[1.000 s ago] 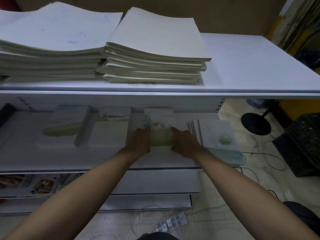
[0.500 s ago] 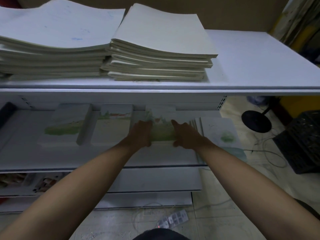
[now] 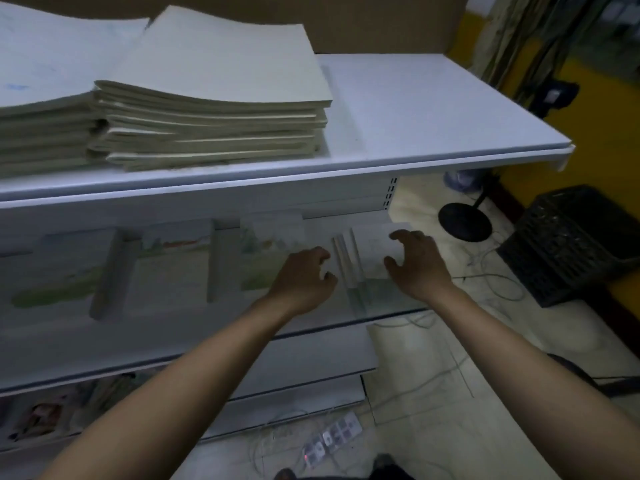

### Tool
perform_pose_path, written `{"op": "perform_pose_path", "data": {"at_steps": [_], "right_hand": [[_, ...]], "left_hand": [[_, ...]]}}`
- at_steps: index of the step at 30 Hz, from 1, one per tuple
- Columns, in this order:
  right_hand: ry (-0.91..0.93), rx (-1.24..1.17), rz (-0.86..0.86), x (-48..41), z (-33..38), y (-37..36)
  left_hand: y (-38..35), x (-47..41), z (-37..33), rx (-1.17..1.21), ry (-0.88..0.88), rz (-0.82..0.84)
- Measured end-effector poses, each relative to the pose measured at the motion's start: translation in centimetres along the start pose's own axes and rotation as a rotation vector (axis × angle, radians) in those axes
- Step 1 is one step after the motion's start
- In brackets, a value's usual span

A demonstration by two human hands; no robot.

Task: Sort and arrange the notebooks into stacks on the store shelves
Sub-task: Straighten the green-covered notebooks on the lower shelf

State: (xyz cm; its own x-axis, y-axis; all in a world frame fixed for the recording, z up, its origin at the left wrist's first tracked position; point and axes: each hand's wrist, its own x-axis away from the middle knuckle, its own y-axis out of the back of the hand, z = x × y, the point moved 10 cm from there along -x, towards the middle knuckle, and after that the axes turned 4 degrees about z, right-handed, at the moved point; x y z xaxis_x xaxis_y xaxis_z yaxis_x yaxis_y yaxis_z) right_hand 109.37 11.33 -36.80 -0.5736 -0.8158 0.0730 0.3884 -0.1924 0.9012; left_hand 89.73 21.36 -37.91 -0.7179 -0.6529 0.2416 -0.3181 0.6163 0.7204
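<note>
Stacks of cream notebooks (image 3: 214, 98) on top white shelf (image 3: 433, 109), no readable writing. Illustrated notebooks (image 3: 173, 268) flat on middle shelf. Left hand (image 3: 304, 278) loosely curled, empty; right hand (image 3: 415, 261) open over rightmost pile (image 3: 370, 247). Power strip (image 3: 332, 438), cables on tiled floor.

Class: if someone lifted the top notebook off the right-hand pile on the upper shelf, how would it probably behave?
The top notebook would probably flop, since its cover already bows. It looks thin, so likely light. Its smooth cover might let it slide off the pile.
</note>
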Motion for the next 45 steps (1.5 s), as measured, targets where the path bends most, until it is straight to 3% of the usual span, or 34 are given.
{"op": "perform_pose_path", "data": {"at_steps": [3, 5, 8, 12, 15, 19, 22, 25, 29, 32, 36, 45], "right_hand": [[-0.218, -0.084, -0.009, -0.6, -6.0, 1.3], [-0.256, -0.158, 0.094, -1.0, -7.5, 0.1], [-0.225, -0.193, 0.229, -1.3, -7.9, -2.5], [-0.146, -0.237, 0.238, -2.9, -9.0, -4.2], [-0.095, -0.342, 0.194, -2.8, -9.3, -4.1], [-0.055, -0.495, 0.192, -2.2, -10.1, -3.4], [-0.036, -0.652, 0.225, -2.3, -11.1, -3.5], [0.054, -0.818, 0.26, -2.7, -10.0, -2.3], [0.21, -0.975, 0.337, -2.3, -6.6, 0.4], [0.211, -1.087, 0.331, -1.9, -5.9, -0.2], [0.158, -1.15, 0.317, -1.0, -4.8, -1.8], [0.122, -1.192, 0.302, -1.2, -5.3, -1.6]], "left_hand": [[-4.0, -1.3, -1.6, 0.197, 0.096, 0.073], [-6.5, -2.2, -2.0, 0.336, 0.209, 0.084], [-7.7, -3.4, -2.0, 0.488, 0.361, -0.033], [-7.7, -4.4, -1.6, 0.675, 0.529, -0.182], [-8.8, -4.9, -1.3, 0.905, 0.558, -0.211], [-9.6, -5.2, -3.1, 0.824, 0.435, -0.197], [-8.3, -4.0, -4.8, 0.698, 0.302, -0.286], [-6.8, -2.1, -5.1, 0.657, 0.185, -0.387], [-5.6, -0.8, -4.8, 0.435, 0.095, -0.363], [-6.8, -0.2, -5.6, 0.494, 0.082, -0.336], [-7.7, 0.8, -6.7, 0.562, -0.018, -0.501], [-8.1, 1.4, -7.2, 0.668, -0.064, -0.56]]}}
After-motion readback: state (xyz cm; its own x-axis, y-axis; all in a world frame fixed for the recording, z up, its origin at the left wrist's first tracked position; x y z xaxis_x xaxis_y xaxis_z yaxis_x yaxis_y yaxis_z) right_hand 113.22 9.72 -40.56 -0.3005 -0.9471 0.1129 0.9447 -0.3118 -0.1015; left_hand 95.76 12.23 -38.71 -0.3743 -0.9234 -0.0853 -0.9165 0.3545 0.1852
